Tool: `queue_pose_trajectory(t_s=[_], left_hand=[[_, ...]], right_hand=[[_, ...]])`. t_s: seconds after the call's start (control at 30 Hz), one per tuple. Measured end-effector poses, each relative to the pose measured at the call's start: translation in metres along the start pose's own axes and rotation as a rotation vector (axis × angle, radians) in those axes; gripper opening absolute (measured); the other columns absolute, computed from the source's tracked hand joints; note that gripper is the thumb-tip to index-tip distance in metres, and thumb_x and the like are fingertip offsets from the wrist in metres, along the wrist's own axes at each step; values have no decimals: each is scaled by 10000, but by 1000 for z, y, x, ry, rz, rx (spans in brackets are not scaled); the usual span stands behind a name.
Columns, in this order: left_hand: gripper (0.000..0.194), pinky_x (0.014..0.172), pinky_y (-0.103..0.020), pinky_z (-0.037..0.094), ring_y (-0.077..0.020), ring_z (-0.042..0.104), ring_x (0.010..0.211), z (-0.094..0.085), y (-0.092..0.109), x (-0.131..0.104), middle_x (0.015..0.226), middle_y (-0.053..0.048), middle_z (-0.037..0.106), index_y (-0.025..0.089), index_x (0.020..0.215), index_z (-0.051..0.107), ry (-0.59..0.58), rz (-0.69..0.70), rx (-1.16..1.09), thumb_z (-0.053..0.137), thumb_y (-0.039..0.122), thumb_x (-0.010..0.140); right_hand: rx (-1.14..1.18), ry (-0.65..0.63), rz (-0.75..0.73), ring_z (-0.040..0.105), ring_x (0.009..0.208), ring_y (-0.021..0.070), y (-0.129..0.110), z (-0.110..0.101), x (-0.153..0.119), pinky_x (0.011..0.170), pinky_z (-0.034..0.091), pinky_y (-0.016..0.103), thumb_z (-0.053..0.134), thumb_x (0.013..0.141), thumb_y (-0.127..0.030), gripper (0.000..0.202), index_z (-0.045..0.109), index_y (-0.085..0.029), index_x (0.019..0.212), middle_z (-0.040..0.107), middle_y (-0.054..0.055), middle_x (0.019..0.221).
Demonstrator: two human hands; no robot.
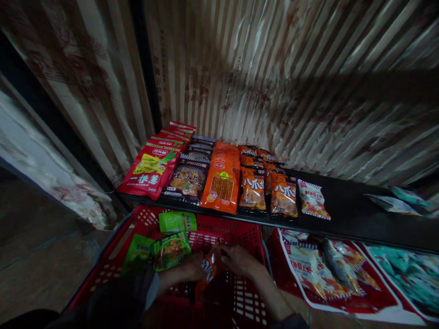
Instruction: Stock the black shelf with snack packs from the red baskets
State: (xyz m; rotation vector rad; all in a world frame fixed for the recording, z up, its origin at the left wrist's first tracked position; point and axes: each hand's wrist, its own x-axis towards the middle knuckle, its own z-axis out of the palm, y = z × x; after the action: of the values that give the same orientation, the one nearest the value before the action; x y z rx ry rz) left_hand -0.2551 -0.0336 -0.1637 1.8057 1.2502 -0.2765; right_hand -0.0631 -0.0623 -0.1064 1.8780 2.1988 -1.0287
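Observation:
Over the red basket (250, 237), an orange snack bag (211, 262) is between my two hands. My left hand (192, 268) is closed on the bag's left side, its fingers partly hidden. On the other side, my right hand (237, 259) pinches the bag near its upper right edge. Another orange bag (201, 289) shows dimly below. Left of my hands, in the basket, lie a green snack pack (172, 250) with a food picture, a plain green pack (177, 222) and a darker green pack (137, 250).
A black shelf (346, 201) behind the basket holds rows of red packs (151, 169), brown packs (185, 179), orange stick packs (221, 183) and small orange bags (284, 196). One white bag (313, 199) lies beside them. More baskets (373, 306) stand right. Patterned curtains (212, 68) hang behind.

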Motion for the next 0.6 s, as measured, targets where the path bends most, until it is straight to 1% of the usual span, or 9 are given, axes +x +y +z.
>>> queue_pose_trajectory(t_s=[0.03,0.1,0.13,0.2,0.23,0.3,0.37,0.47,0.6], left_hand=[[384,801,-362,516,-300,681,947,-8,1,-8,1045,-95,724,184,1013,655,17,-5,-15,641,292,645],[455,820,-370,509,-312,670,984,-24,1,-26,1089,-105,712,177,1058,626,44,-13,-37,668,284,618],[444,862,-371,494,-308,651,1044,-33,1,-34,1134,-104,698,181,1085,609,75,-4,-46,640,312,662],[466,848,-359,496,-306,647,1056,-48,2,-51,1145,-104,695,183,1094,592,87,4,-69,651,360,667],[460,820,-351,499,-300,657,1019,-55,3,-60,1109,-101,706,179,1091,587,104,22,-92,641,369,675],[481,810,-342,496,-281,665,969,-66,7,-74,1070,-80,713,187,1120,571,166,62,-134,626,399,692],[537,849,-338,490,-274,657,1007,-73,14,-84,1112,-76,702,195,1187,543,241,71,-172,621,401,697],[615,893,-342,484,-278,638,1071,-76,27,-92,1188,-103,675,176,1268,497,320,60,-219,616,421,716],[654,903,-354,491,-272,648,1042,-72,40,-97,1198,-112,674,156,1298,484,360,132,-271,629,451,732]], right_hand=[[34,-2,-34,690,1058,211,-2,-4,-3,850,470,268,495,888,-186,353,667,-227,1193,741,81,1141],[135,6,-109,678,1097,221,-7,-12,-11,893,479,293,477,907,-221,377,646,-229,1244,727,83,1183],[191,27,-134,661,1137,230,-9,-17,-16,929,478,314,474,915,-252,397,623,-222,1282,707,90,1229],[287,108,-136,602,1234,245,-15,-26,-25,1012,454,364,479,919,-318,460,564,-201,1356,638,110,1340],[331,167,-122,585,1257,245,-16,-30,-29,1035,445,383,484,916,-340,488,539,-195,1379,616,115,1368],[415,306,-90,607,1227,242,-18,-35,-35,1030,459,406,499,905,-361,494,544,-201,1371,640,113,1337],[495,452,-76,654,1142,240,-17,-37,-39,996,486,415,524,886,-381,426,622,-218,1268,701,93,1234],[619,631,-71,690,997,235,-17,-38,-40,937,505,404,582,836,-438,322,707,-222,1039,753,61,1059],[835,757,-55,656,770,195,-27,-42,-42,773,514,337,651,770,-521,333,695,-198,837,730,27,821]])
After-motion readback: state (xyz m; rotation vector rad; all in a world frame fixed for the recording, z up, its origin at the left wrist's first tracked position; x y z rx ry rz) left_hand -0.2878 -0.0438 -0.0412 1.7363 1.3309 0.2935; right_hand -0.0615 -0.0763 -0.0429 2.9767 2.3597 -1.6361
